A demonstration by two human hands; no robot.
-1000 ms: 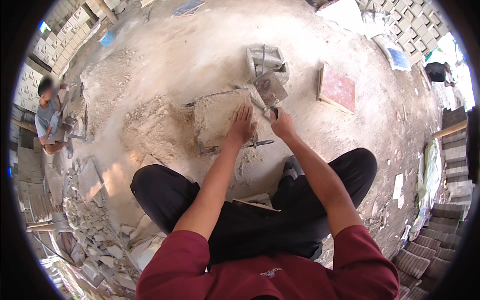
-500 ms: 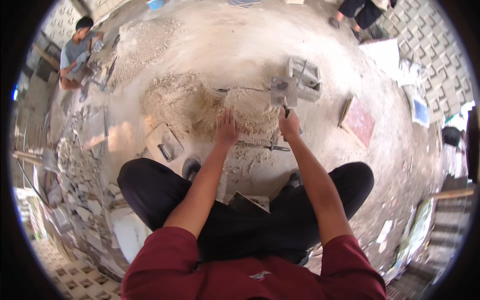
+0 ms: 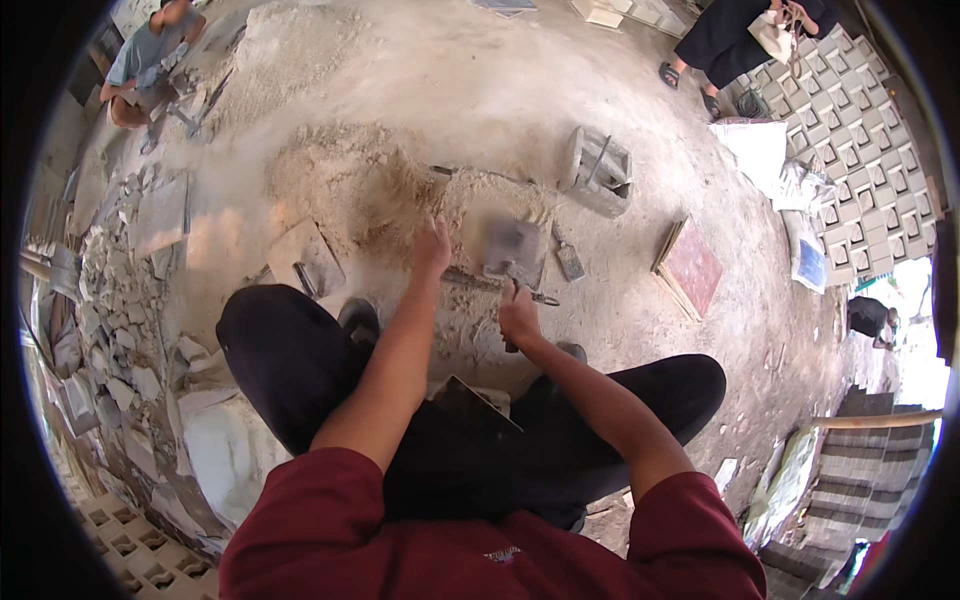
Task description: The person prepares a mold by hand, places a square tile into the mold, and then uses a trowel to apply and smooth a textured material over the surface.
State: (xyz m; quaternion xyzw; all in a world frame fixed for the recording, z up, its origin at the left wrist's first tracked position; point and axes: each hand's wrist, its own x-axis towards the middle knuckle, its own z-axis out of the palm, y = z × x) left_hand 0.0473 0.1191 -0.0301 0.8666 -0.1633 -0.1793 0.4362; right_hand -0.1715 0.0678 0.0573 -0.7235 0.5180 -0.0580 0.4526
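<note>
My right hand is closed round the handle of a square-bladed trowel. The blade, partly blurred, lies low over the right end of the flattened sandy mix. At the left side of that mix, my left hand rests with fingers stretched out and nothing in it. Just beyond and to its left rises a loose heap of tan sandy mix. One thin metal bar runs along the far side of the worked mix, another along the near side. A small flat tool lies right of the blade.
A grey box-shaped mould stands beyond on the right, a reddish board nearer. To the left are a float with a handle and broken rubble. One person crouches far left; another stands far right.
My right hand has brought the trowel left and nearer, from beside the mould onto the mix. My left hand has shifted slightly. The whole view has tilted a little.
</note>
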